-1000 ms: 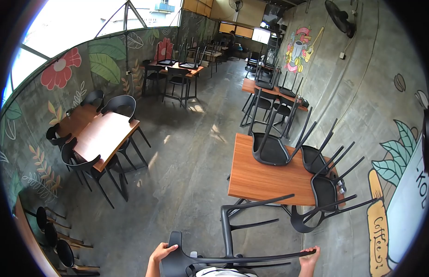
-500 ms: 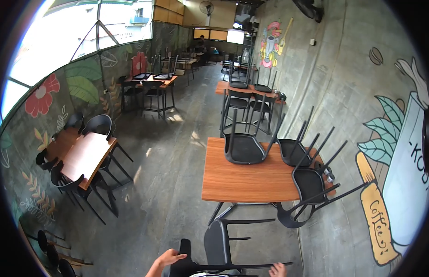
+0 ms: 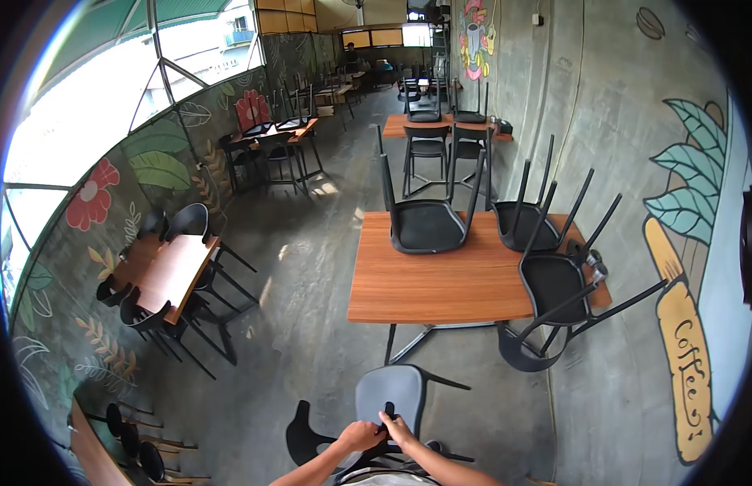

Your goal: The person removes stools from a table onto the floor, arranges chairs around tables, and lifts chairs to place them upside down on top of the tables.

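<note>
A black plastic chair [image 3: 389, 390] stands low in front of me, seat facing up, just short of a wooden table [image 3: 440, 285]. My left hand [image 3: 360, 436] and my right hand [image 3: 400, 426] meet at the near edge of its seat, both closed on the chair. Three black chairs lie upside down on the table: one at the far left [image 3: 424, 224], one at the far right [image 3: 523, 224], and one hanging over the right edge [image 3: 554, 285].
A painted concrete wall [image 3: 635, 243] runs close along the right. Left of the open floor aisle stands a table with chairs around it [image 3: 172, 271]. More tables with upturned chairs [image 3: 428, 121] fill the far end. Round stools [image 3: 133, 441] sit at bottom left.
The chair, held on its side with legs stretched across, is now turned seat up. My hands have come together from its two ends to the seat's near edge.
</note>
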